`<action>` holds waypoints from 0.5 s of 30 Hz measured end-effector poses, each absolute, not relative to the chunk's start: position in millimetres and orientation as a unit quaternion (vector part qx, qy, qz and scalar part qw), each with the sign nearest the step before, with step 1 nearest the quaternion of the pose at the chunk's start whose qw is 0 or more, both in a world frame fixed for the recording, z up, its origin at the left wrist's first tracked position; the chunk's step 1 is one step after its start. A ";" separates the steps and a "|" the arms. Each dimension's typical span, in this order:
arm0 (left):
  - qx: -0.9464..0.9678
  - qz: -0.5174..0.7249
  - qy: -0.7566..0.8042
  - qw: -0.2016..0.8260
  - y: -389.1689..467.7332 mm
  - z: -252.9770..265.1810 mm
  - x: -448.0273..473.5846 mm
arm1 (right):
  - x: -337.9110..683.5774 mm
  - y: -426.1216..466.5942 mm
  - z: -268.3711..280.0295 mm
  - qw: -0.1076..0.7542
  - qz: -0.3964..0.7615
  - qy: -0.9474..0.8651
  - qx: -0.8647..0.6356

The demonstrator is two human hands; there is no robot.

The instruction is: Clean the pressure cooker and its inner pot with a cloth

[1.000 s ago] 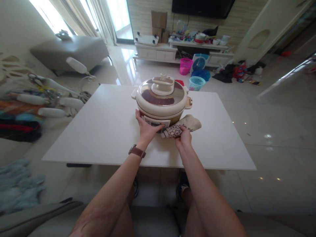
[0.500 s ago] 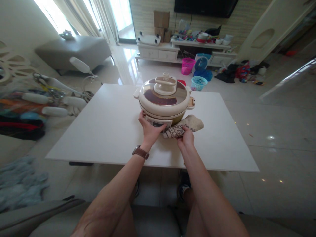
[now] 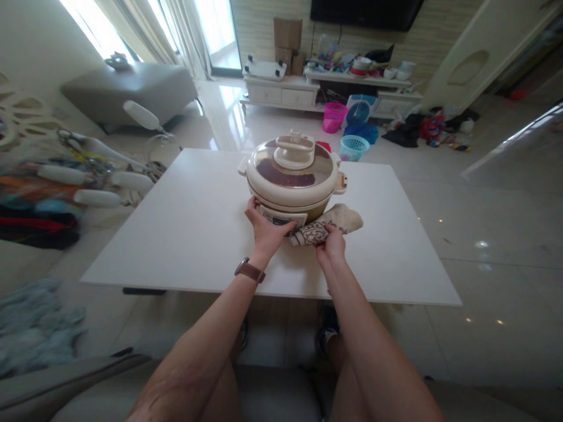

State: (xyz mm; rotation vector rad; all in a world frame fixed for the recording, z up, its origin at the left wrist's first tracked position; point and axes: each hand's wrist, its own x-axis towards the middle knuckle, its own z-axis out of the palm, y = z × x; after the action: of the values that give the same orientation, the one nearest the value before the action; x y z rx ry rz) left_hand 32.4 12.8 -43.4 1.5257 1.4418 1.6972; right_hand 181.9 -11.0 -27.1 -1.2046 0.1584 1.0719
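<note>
A cream electric pot point(image 3: 281, 196) with a rounded lid stands upright on the white table point(image 3: 176, 234). The lid has a see-through panel and a thick handle point(image 3: 294, 151) on top. My left hand point(image 3: 267, 231), with a brown-strapped watch at the wrist, grips the pot's front, its fingers at the left side of the control panel point(image 3: 281, 219) and its thumb across the panel's lower right. Against the lower right of the pot, my right hand point(image 3: 332, 243) pinches a beige cloth point(image 3: 347, 218) with a dark pattern. The fingertips behind the cloth are hidden.
Beyond the table, a pink basket point(image 3: 334, 117) and a light-blue basket point(image 3: 354, 147) stand on the floor near a white TV cabinet point(image 3: 281, 95). A lamp with white shades point(image 3: 143, 115) is at the left. My legs are under the table's front edge.
</note>
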 end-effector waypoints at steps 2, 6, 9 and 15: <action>0.556 0.610 0.523 0.212 12.9 -42.8 31.9 | 181.0 -10.7 -29.7 0.688 0.473 0.056 -0.547; 0.561 0.605 0.526 0.207 13.0 -42.3 31.1 | 178.7 -7.9 -39.2 0.700 0.423 -0.011 -0.575; 0.562 0.602 0.525 0.213 12.9 -42.0 30.7 | 177.7 -4.1 -45.8 0.711 0.361 -0.100 -0.595; 0.562 0.594 0.534 0.213 12.3 -40.0 29.9 | 178.2 1.4 -50.1 0.698 0.313 -0.143 -0.628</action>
State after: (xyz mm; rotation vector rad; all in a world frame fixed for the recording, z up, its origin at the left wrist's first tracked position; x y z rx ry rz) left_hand 29.9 12.3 -40.0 1.5612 1.4830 1.6497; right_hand 178.2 1.4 -50.1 -1.4008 -0.3184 0.6983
